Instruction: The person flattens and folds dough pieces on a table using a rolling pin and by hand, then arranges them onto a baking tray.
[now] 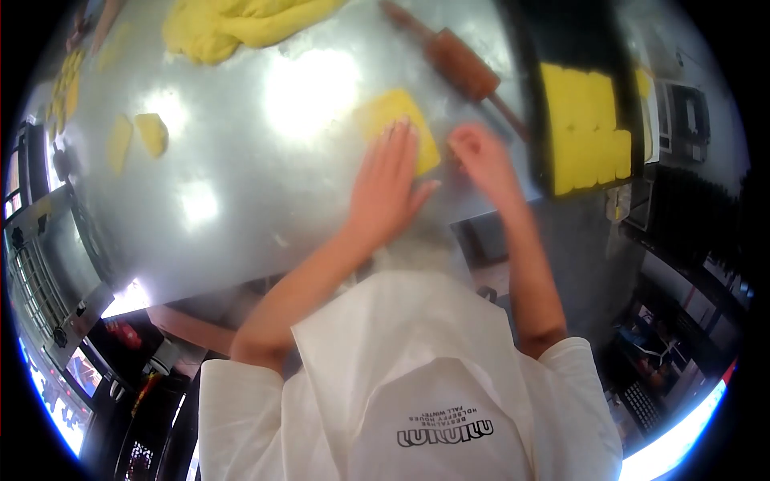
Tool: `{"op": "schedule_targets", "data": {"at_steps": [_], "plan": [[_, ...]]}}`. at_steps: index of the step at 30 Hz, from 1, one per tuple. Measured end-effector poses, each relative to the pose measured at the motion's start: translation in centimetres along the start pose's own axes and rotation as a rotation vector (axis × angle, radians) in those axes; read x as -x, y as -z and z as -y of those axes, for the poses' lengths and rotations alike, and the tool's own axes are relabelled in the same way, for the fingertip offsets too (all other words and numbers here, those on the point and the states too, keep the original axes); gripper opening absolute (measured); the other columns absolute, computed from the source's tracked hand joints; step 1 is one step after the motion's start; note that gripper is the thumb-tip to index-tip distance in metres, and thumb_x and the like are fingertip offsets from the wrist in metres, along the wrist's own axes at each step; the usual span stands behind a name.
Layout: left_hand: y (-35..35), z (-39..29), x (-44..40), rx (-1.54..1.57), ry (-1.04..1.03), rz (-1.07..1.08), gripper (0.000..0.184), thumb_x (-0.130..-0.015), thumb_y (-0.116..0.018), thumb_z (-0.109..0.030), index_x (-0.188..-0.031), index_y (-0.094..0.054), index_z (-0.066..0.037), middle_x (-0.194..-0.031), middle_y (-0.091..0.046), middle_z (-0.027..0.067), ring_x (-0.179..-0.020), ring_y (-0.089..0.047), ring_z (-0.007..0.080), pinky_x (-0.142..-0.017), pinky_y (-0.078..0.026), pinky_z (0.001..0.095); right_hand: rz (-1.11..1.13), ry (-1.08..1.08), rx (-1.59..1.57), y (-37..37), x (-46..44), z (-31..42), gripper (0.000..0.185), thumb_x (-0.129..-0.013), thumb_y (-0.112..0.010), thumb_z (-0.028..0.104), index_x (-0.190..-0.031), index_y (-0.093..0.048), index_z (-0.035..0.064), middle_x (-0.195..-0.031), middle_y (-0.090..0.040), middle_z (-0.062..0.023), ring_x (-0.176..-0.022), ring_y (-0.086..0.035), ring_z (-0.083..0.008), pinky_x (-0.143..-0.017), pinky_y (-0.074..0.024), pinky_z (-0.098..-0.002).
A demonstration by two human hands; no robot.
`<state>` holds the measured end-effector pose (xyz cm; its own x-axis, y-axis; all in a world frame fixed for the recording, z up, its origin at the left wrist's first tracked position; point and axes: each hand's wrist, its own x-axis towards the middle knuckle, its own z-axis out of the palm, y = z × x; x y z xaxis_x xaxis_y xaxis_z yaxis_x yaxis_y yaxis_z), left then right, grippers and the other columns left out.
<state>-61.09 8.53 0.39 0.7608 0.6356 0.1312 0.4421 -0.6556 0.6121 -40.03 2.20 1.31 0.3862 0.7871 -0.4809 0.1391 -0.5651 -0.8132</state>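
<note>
My left hand lies flat, fingers stretched out, on a flat yellow piece of dough on the metal table. My right hand is just right of that piece, above the table near its front edge. Its fingers are curled in, and whether they hold anything cannot be made out. A brown rolling pin lies at an angle beyond my right hand, apart from it.
A large yellow dough mass lies at the table's far side. Small dough pieces lie at the left, with more at the far left edge. On the right, a dark tray holds flat yellow dough pieces. Another person's arm shows top left.
</note>
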Motion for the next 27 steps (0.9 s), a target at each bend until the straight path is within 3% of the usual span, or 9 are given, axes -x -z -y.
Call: {"op": "schedule_targets", "data": {"at_steps": [7, 10, 17, 19, 20, 22, 23, 26, 27], "plan": [[-1.0, -0.5, -1.6, -0.03, 0.14, 0.033, 0.098, -0.087, -0.078, -0.046, -0.156, -0.034, 0.008, -0.163, -0.034, 0.0289, -0.149, -0.035, 0.049, -0.123, -0.027, 0.056, 0.0, 0.036, -0.191, 0.4, -2.6, 0.2, 0.022, -0.098, -0.067, 0.012, -0.118, -0.068, 0.0035, -0.096, -0.071, -0.007, -0.084, -0.069, -0.0126, -0.078, -0.055, -0.0282], [-1.7, -0.6, -2.0, -0.015, 0.154, -0.033, 0.099, -0.087, -0.077, -0.049, -0.156, -0.034, 0.008, -0.163, -0.035, 0.0294, -0.15, -0.033, 0.0483, -0.124, -0.026, 0.0561, 0.043, 0.08, -0.039, 0.2, -3.5, 2.6, 0.026, -0.098, -0.067, 0.012, -0.122, -0.067, 0.0027, -0.102, -0.072, -0.009, -0.089, -0.07, -0.0145, -0.082, -0.0554, -0.0297], [-2.1, -1.0, -3.1, -0.065, 0.259, -0.019, 0.085, -0.092, -0.076, -0.036, -0.156, -0.037, 0.005, -0.162, -0.038, 0.0268, -0.15, -0.035, 0.047, -0.125, -0.026, 0.0543, 0.143, 0.17, -0.032, 2.3, -5.1, 4.9, 0.029, -0.097, -0.07, 0.012, -0.125, -0.067, 0.0038, -0.104, -0.073, -0.0071, -0.094, -0.069, -0.0155, -0.083, -0.055, -0.0291], [-1.0, -1.2, -3.5, -0.042, 0.257, -0.031, 0.076, -0.095, -0.074, -0.028, -0.155, -0.04, 0.002, -0.161, -0.042, 0.0249, -0.149, -0.038, 0.0456, -0.124, -0.029, 0.0515, -0.02, 0.352, 0.065, 3.3, -5.4, 6.6, 0.03, -0.096, -0.072, 0.012, -0.125, -0.067, 0.0043, -0.106, -0.073, -0.0078, -0.093, -0.069, -0.0163, -0.081, -0.0552, -0.0286], [-0.6, -0.9, -3.6, 0.073, 0.312, -0.128, 0.071, -0.096, -0.072, -0.024, -0.155, -0.042, 0.001, -0.159, -0.044, 0.0241, -0.148, -0.04, 0.0449, -0.124, -0.031, 0.0496, -0.115, 0.441, 0.114, 4.1, -5.6, 7.3, 0.031, -0.095, -0.073, 0.012, -0.125, -0.067, 0.0046, -0.107, -0.073, -0.0082, -0.092, -0.069, -0.0166, -0.08, -0.0554, -0.0284], [0.6, 0.1, -3.2, 0.318, 0.419, -0.311, 0.062, -0.098, -0.069, -0.016, -0.153, -0.046, 0.0, -0.157, -0.049, 0.0224, -0.146, -0.044, 0.0435, -0.122, -0.035, 0.046, -0.15, 0.502, 0.273, 5.5, -6.3, 7.6, 0.041, -0.092, -0.078, 0.012, -0.13, -0.065, 0.0046, -0.12, -0.069, -0.0139, -0.109, -0.066, -0.0264, -0.094, -0.0535, -0.0363], [1.3, 0.7, -3.9, 0.163, 0.342, -0.472, 0.049, -0.098, -0.064, -0.007, -0.145, -0.055, -0.003, -0.145, -0.059, 0.0219, -0.138, -0.052, 0.0422, -0.115, -0.043, 0.0429, -0.18, 0.582, 0.394, 5.9, -7.0, 7.2, 0.045, -0.091, -0.079, 0.013, -0.133, -0.063, 0.0048, -0.125, -0.068, -0.0155, -0.114, -0.064, -0.0296, -0.098, -0.052, -0.0389], [1.8, 3.2, -5.1, 0.074, 0.453, -0.392, 0.043, -0.095, -0.066, -0.006, -0.138, -0.06, -0.006, -0.133, -0.064, 0.0208, -0.124, -0.06, 0.0419, -0.107, -0.048, 0.0434, -0.182, 0.643, 0.569, 6.1, -8.6, 5.3, 0.06, -0.089, -0.08, 0.015, -0.143, -0.055, 0.0058, -0.134, -0.062, -0.0193, -0.126, -0.056, -0.0378, -0.107, -0.0463, -0.0453], [2.7, 3.4, -6.5, -0.038, 0.366, -0.301, 0.038, -0.092, -0.069, -0.008, -0.129, -0.064, -0.007, -0.119, -0.066, 0.0202, -0.106, -0.064, 0.0404, -0.094, -0.052, 0.0455, -0.174, 0.632, 0.598, 6.0, -9.1, 4.7, 0.066, -0.088, -0.081, 0.015, -0.146, -0.052, 0.0063, -0.137, -0.06, -0.0203, -0.129, -0.053, -0.0403, -0.11, -0.0443, -0.0473]]}}
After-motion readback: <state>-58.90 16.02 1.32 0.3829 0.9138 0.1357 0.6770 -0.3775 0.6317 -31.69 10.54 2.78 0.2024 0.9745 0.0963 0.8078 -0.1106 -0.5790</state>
